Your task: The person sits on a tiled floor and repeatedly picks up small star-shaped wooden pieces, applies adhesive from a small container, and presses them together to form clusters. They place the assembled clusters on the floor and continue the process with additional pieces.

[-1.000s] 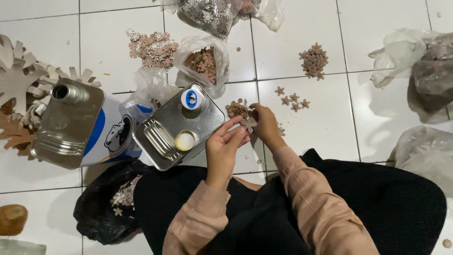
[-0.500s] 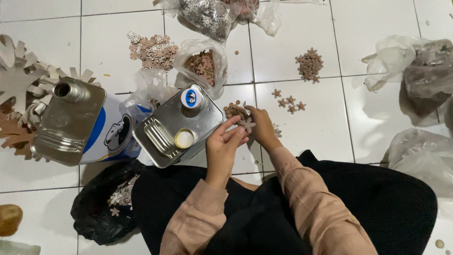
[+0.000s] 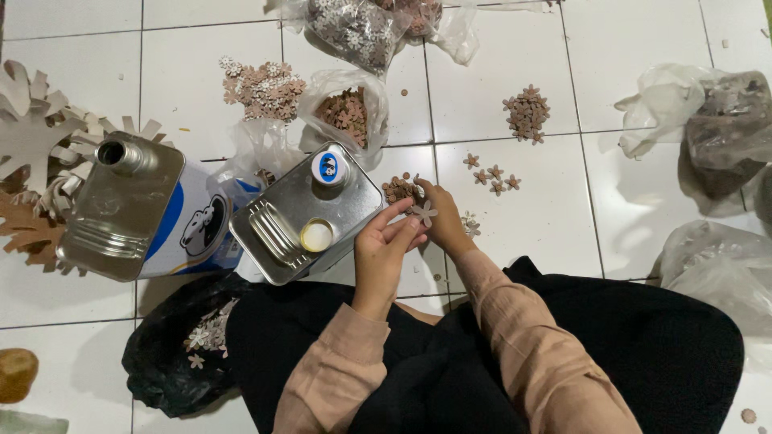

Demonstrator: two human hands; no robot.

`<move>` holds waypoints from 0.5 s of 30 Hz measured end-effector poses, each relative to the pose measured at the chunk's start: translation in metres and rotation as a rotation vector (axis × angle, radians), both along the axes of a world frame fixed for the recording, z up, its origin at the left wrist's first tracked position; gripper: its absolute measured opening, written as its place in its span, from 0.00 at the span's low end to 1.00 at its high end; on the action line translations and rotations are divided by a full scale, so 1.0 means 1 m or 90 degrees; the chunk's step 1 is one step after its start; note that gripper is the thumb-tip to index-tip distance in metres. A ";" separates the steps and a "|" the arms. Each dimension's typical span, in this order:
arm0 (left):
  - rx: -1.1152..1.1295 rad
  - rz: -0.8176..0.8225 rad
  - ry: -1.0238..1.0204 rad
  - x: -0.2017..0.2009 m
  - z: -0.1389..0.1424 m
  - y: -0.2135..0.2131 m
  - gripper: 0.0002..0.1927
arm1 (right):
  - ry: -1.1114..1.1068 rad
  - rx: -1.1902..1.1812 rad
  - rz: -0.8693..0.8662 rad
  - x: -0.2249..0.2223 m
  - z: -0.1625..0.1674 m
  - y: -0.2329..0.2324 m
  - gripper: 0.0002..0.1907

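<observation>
My left hand (image 3: 384,249) and my right hand (image 3: 441,219) meet over the white tiled floor, both pinching a small pale flower-shaped cutout (image 3: 423,212). Just beyond the fingers lies a little heap of brown flower cutouts (image 3: 398,190). An upright metal can (image 3: 307,212) with a blue-and-white cap and a yellowish disc on its top stands right beside my left hand. A few loose flowers (image 3: 491,171) lie on the tile past my right hand.
A second metal can (image 3: 133,207) lies to the left. Piles of flowers (image 3: 527,111) (image 3: 264,87), clear bags of flowers (image 3: 346,112) (image 3: 358,24), large paper snowflakes (image 3: 32,137), a black bag (image 3: 178,354) and plastic bags at right (image 3: 708,120) surround me.
My hands have stayed together by the can, the fingers shifting slightly around the pale flower. The view has drifted a little.
</observation>
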State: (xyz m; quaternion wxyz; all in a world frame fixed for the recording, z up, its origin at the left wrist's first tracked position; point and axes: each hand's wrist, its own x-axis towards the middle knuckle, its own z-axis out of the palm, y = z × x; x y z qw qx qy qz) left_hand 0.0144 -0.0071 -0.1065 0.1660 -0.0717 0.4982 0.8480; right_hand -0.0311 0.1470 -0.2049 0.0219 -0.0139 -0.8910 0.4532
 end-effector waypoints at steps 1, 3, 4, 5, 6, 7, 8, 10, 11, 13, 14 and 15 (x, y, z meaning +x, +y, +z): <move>0.005 0.002 -0.004 0.000 0.000 0.000 0.21 | 0.027 0.021 0.004 0.000 -0.001 0.000 0.33; 0.006 0.003 -0.007 0.000 0.000 0.000 0.21 | 0.057 0.043 0.004 0.000 -0.004 0.000 0.32; 0.003 0.003 -0.005 0.001 0.000 0.000 0.21 | 0.060 0.045 0.000 0.000 -0.004 0.000 0.32; 0.001 0.003 -0.004 0.000 0.000 0.000 0.21 | 0.063 0.048 -0.005 -0.001 -0.003 0.000 0.31; 0.001 0.004 -0.005 0.000 0.000 0.000 0.21 | 0.054 0.033 -0.013 -0.001 -0.003 0.000 0.32; 0.001 0.004 -0.006 -0.001 -0.001 0.000 0.21 | 0.045 0.017 -0.022 -0.001 -0.002 0.000 0.32; 0.001 0.005 -0.008 -0.001 -0.001 0.000 0.21 | 0.036 0.001 -0.030 -0.001 -0.001 0.001 0.33; 0.002 0.006 -0.006 -0.002 -0.001 0.000 0.21 | -0.036 -0.005 -0.060 0.002 0.002 0.003 0.35; 0.002 0.007 -0.007 -0.001 -0.001 0.000 0.21 | -0.073 -0.007 -0.075 0.004 0.003 0.004 0.36; 0.003 0.005 0.000 -0.001 -0.001 0.000 0.21 | -0.092 -0.036 -0.107 0.009 0.001 0.006 0.32; 0.005 0.004 0.003 0.000 -0.001 0.000 0.21 | -0.101 -0.049 -0.123 0.011 0.000 0.008 0.31; 0.009 0.005 0.002 0.000 0.000 0.001 0.21 | -0.077 -0.051 -0.120 0.012 -0.003 0.010 0.31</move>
